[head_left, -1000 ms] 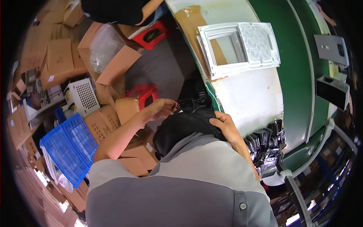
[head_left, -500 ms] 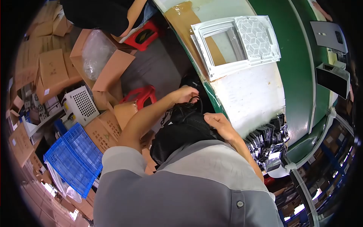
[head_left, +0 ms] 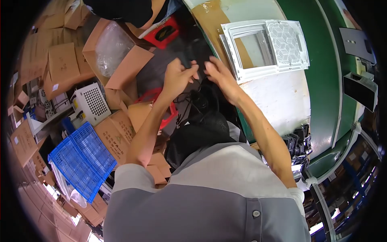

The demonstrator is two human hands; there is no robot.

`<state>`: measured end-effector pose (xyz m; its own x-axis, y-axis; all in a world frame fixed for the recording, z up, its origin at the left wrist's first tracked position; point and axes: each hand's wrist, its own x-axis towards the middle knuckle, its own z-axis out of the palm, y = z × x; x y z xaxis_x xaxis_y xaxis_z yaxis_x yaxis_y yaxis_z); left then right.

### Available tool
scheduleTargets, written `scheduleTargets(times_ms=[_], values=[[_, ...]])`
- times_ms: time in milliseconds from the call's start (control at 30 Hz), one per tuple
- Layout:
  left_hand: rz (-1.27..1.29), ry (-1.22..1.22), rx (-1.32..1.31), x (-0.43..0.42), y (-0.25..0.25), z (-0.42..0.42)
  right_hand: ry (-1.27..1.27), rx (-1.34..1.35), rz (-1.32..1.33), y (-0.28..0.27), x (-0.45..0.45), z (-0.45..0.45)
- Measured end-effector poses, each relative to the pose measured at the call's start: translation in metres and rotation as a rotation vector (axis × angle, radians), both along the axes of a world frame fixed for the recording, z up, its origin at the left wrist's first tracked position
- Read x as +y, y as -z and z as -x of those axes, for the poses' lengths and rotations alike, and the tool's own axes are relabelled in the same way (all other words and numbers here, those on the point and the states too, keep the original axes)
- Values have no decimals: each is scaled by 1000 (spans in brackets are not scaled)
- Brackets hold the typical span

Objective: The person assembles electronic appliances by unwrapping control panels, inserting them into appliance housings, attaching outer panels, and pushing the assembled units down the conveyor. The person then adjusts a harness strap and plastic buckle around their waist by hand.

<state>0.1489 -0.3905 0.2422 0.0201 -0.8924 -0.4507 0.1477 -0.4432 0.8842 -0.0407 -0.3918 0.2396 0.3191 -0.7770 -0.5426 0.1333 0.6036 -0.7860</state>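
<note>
My left hand is closed above the floor, thumb and fingers pressed together, beside a blurred dark strip. Level with it and a short way to the right, my right hand has curled fingers near the table edge. What either hand grips is too small and dark to make out. Below them, thin black cords and a black bundle hang in front of my body. A black mesh fabric item lies against my lap.
White plastic frames lie on the table at right, with packed black parts nearer me. To the left are cartons, a blue crate and a red stool. Part of another person shows at the top.
Both hands have moved forward, away from my body. My right hand has left the black mesh item at my lap, and my left hand has risen from the black cords.
</note>
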Motion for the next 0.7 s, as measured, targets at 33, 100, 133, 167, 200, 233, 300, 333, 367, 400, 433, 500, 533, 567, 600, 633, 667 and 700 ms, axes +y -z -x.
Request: scheduleTargets(times_ms=[33,100,133,167,200,233,300,333,367,400,433,500,533,567,600,633,667,700], values=[[60,157,-220,-2,-21,5,-46,-104,50,0,-11,-1],[145,303,-444,-4,-51,18,-106,-206,96,-17,-23,-1],[142,292,-441,-3,-57,18,-96,-260,80,-35,-25,0],[167,371,-519,-2,-60,18,-85,-313,65,-46,-25,2],[193,452,-596,-2,-64,19,-91,-309,64,-46,-22,3],[267,430,-637,-2,-70,20,-80,-337,99,-45,-19,5],[271,453,-606,1,-76,22,-13,-365,154,-40,-12,7],[274,478,-580,5,-78,22,-8,-360,156,-38,-9,6],[280,484,-575,11,-81,23,66,-389,141,-38,-7,4],[306,394,-497,20,-84,23,139,-419,127,-40,-6,5],[329,304,-420,29,-89,21,145,-417,132,-47,-7,9],[366,417,-526,45,-101,1,167,-453,55,-66,-10,21],[400,520,-634,53,-107,-3,172,-451,57,-68,-10,27],[402,523,-630,60,-115,0,157,-383,123,-70,-9,34],[411,629,-635,66,-126,2,139,-317,186,-73,-7,37],[417,736,-642,72,-134,3,141,-299,192,-80,-4,38],[415,740,-645,76,-139,4,144,-304,191,-85,0,41],[415,766,-669,77,-144,4,56,-220,222,-89,4,45]])
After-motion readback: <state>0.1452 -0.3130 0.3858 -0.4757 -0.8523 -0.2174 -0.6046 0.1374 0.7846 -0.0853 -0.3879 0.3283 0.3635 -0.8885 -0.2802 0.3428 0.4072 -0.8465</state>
